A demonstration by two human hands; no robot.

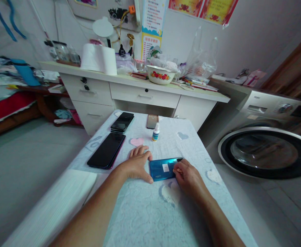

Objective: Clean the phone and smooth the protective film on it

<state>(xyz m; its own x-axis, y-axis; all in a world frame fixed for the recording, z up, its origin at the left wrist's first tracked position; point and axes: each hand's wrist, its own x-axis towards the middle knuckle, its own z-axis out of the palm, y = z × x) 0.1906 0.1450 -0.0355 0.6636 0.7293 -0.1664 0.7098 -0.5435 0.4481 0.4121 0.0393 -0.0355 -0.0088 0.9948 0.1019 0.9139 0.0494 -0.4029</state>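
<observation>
A blue smartphone (pixel 159 175) lies back side up on the cloth-covered table, with a small white sticker on its back. At its left end my left hand (pixel 139 164) grips the short edge, thumb at the near corner and index finger at the far one. The fingers of my right hand (pixel 188 175) are pinched together over the phone's right end, close to the camera area; what they hold, if anything, is too hidden to name. Beyond the phone stands a small white spray bottle (pixel 156 132) with a blue and yellow label.
Stacked dark phones (pixel 106 151) lie on the left, with another phone stack (pixel 123 121) behind. One more phone (pixel 152 121) lies near the far edge. A pale folded cloth or paper (pixel 52 202) is at left. A white desk (pixel 88 92) and washing machine (pixel 266 133) stand beyond.
</observation>
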